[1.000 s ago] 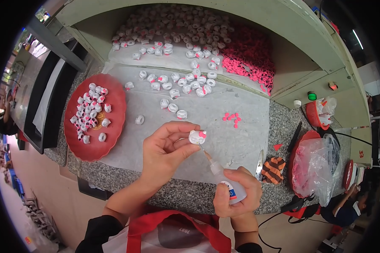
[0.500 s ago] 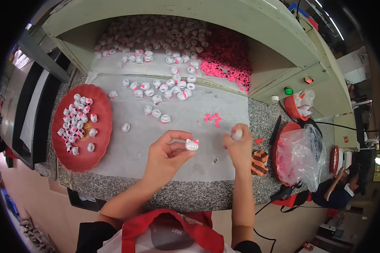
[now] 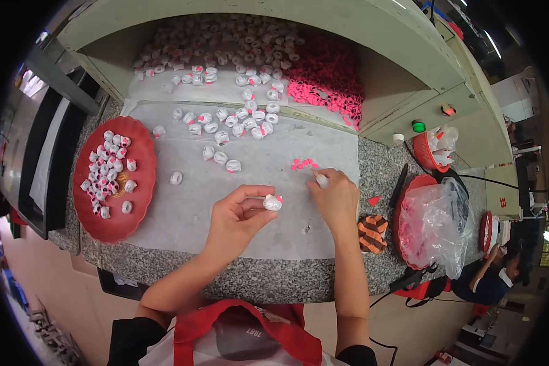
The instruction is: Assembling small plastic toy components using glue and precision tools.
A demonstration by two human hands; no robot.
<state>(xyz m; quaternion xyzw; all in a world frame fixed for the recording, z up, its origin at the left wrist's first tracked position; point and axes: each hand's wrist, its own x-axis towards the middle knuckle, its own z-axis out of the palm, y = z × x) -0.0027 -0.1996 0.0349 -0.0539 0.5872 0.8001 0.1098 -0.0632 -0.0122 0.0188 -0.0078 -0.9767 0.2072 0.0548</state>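
Between the thumb and fingers of my left hand (image 3: 241, 216) is a small white cat-head figure (image 3: 272, 202) with a pink bow on one side. My right hand (image 3: 337, 198) is closed round a small white bottle (image 3: 322, 181), mostly hidden by the fingers. The tip of that bottle is close to a little cluster of flat pink pieces (image 3: 304, 164) on the white sheet (image 3: 256, 238); whether it touches one I cannot tell. More white heads (image 3: 233, 165) lie scattered on the sheet beyond my left hand.
A red scalloped dish (image 3: 141, 201) at left holds several finished-looking heads. Heaps of white heads (image 3: 226, 43) and pink pieces (image 3: 326, 79) fill the shelf behind. At right lie an orange-and-brown striped cloth (image 3: 372, 233), a plastic bag (image 3: 436, 213) in a red dish and a red basket (image 3: 422, 155).
My right hand has moved slightly left, tilting the bottle toward the pink pieces. My left hand keeps hold of the cat-head figure. The whole view has shifted a little.
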